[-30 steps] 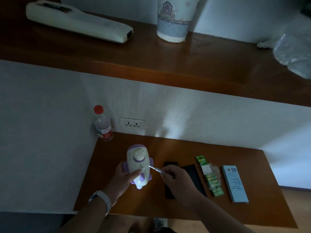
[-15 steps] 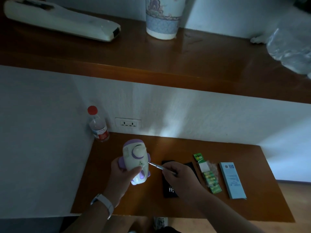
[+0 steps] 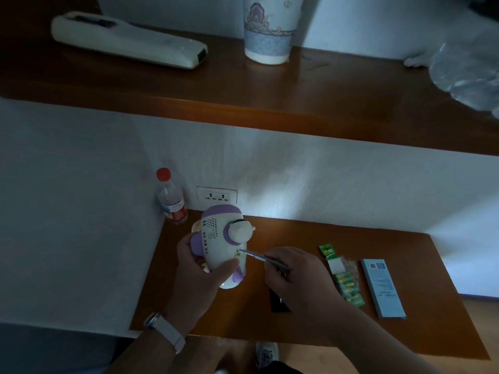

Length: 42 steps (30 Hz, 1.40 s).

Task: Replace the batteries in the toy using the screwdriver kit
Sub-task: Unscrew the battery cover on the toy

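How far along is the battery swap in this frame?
Done: screwdriver out, toy lifted off the desk. In hand: left hand grips the toy, right hand pinches the screwdriver, tip at its casing. Left: opening it; the green batteries lie packaged on the desk.

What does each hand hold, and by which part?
Left hand grips the toy around its lower body; right hand pinches the screwdriver at its handle.

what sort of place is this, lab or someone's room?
Probably a home or guest room, not a lab, dimly lit: a wooden desk set in a white-walled nook with a socket, a shelf above holding a cup, and a bottle in the corner.
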### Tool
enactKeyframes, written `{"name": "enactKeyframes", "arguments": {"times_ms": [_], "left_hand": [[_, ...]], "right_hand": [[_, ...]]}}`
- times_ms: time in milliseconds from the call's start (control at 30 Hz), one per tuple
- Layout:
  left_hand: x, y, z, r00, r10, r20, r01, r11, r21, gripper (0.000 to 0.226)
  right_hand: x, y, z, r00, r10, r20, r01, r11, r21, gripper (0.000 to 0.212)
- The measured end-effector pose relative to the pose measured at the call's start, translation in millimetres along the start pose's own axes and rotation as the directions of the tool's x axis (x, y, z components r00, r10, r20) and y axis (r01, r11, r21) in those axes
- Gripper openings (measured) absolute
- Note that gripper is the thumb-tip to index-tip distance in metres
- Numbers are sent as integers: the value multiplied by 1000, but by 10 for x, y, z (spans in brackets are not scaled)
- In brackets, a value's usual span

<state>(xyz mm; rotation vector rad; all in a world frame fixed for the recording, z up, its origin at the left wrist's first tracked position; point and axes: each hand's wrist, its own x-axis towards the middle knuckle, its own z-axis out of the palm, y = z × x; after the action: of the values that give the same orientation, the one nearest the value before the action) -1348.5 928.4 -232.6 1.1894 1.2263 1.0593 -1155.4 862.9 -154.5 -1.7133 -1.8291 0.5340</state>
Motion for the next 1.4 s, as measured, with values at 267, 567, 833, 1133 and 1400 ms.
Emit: {"name": "enactKeyframes", "arguments": {"times_ms": [267,567,833,1133,1400], "left_hand": [[-68,-2,-17,1000,14,-9,-13,1000,22,91],[-121,-42,7,998,58,-36,-54,993,105,94],[-153,-10,50,996,81,-44,-73,983,167,94],[-173,38,130,991,123,-54,-111,974,199,92],[-180,88,163,989,143,-46,-128,961,246,93]], "right_hand": [[-69,-68,3,1000,3,19,-2,999,-36,12],[-92,-97,-29,1000,-15,6,16,995,-94,21],[-56,-135,-81,998,-60,-20,55,979,-197,17],[-39,-121,-86,996,48,77,-30,974,-226,36],[27,-92,-168,982,113,155,-69,962,-265,42]]}}
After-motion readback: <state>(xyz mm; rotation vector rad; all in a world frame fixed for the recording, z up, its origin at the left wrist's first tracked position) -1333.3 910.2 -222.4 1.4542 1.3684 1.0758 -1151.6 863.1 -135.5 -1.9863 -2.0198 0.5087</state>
